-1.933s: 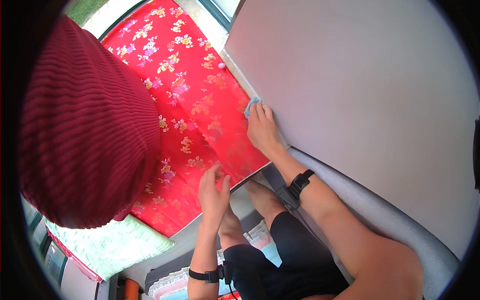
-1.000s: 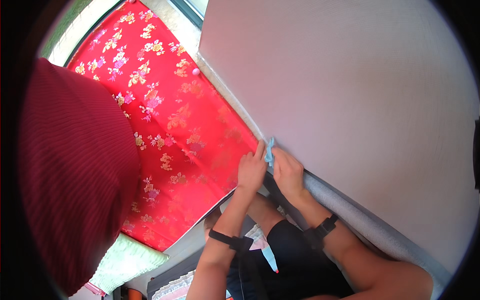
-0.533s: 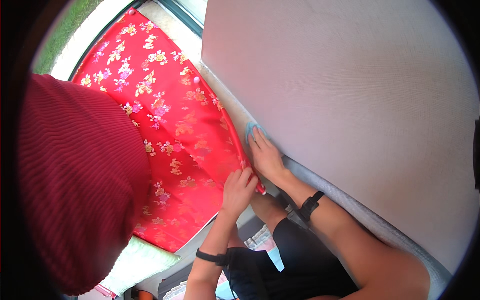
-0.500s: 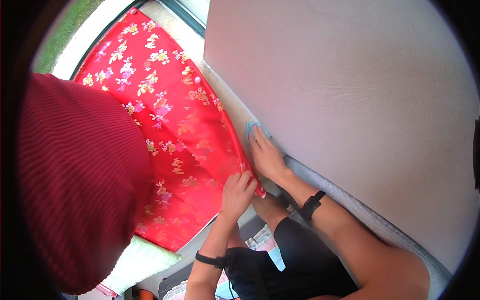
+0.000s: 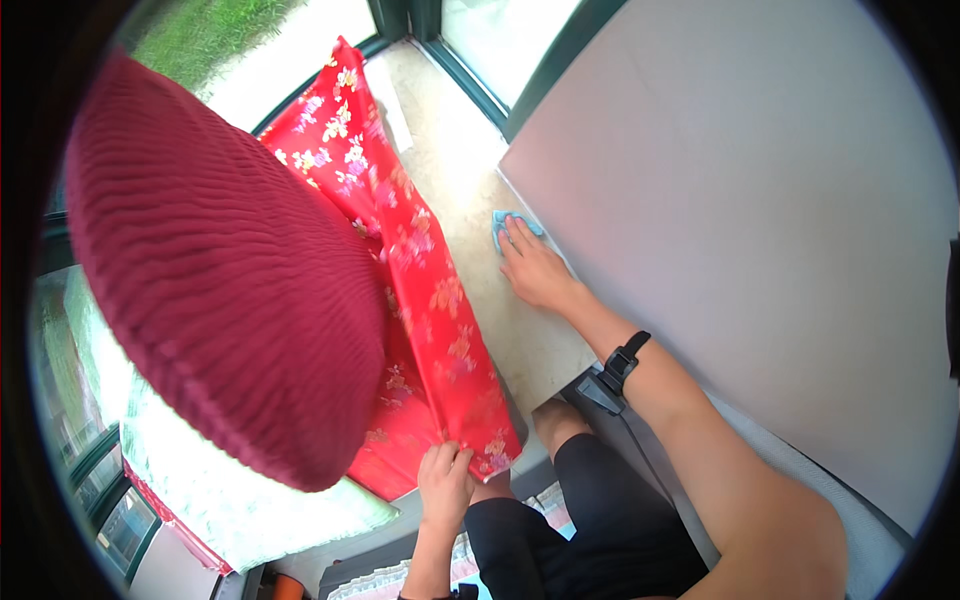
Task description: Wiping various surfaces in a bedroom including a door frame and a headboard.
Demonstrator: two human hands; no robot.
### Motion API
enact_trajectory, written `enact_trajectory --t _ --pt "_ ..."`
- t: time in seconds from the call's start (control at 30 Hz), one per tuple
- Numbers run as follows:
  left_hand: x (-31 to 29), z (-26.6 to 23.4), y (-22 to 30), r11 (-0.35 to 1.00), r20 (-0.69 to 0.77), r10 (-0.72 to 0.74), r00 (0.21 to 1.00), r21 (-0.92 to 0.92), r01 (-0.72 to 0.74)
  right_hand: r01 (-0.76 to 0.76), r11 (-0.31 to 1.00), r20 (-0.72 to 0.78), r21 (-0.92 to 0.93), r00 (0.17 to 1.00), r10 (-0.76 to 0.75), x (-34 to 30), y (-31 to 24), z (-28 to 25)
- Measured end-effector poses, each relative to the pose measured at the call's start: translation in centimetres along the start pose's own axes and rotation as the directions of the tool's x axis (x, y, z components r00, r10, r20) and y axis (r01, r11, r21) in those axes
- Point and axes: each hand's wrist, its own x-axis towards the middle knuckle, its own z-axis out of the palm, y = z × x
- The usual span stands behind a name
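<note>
A red satin mat [image 5: 450, 330] with gold and pink flowers lies folded back along its right edge. My left hand [image 5: 445, 480] is closed on its near edge, pinching the material. On the bare pale stone sill [image 5: 480, 290] beside it, my right hand [image 5: 535, 265] presses a light-blue cloth [image 5: 512, 222] flat under its fingers, close to the grey panel. Part of the cloth is hidden under the hand.
A large dark-red ribbed cushion [image 5: 230, 290] rests over the mat's left side. A pale green cushion [image 5: 250, 500] sits near the lower left. The tall grey panel [image 5: 740, 240] borders the sill on the right. Green-framed windows [image 5: 470, 85] meet at the far corner.
My left hand has pulled the mat's right edge toward me and leftward, folding it over and baring more sill. The right hand remains on the cloth against the panel.
</note>
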Motion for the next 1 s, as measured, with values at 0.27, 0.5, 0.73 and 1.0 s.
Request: enact_trajectory --t 0.27,0.5,0.73,1.0 --pt "-3.2 -2.2 3.2 0.991 0.052 -0.109 0.993 -0.066 0.113 -0.003 0.995 -0.003 -0.099 1.000 0.002 6.5 0.0 -1.7" --pt "-2.3 -2.0 3.2 0.979 0.042 -0.135 0.990 -0.146 0.140 0.024 0.989 0.050 -0.144 0.999 -0.017 7.1 -1.3 -2.1" --pt "-0.9 -2.4 2.3 0.979 -0.010 -0.165 0.986 -0.126 0.163 0.014 0.987 -0.080 -0.160 0.996 -0.027 6.4 -0.7 -2.7" --pt "-1.6 -2.9 0.5 0.958 0.061 -0.272 0.960 -0.076 0.277 -0.078 0.982 -0.235 0.171 0.965 0.118 -3.9 -7.5 -8.3"
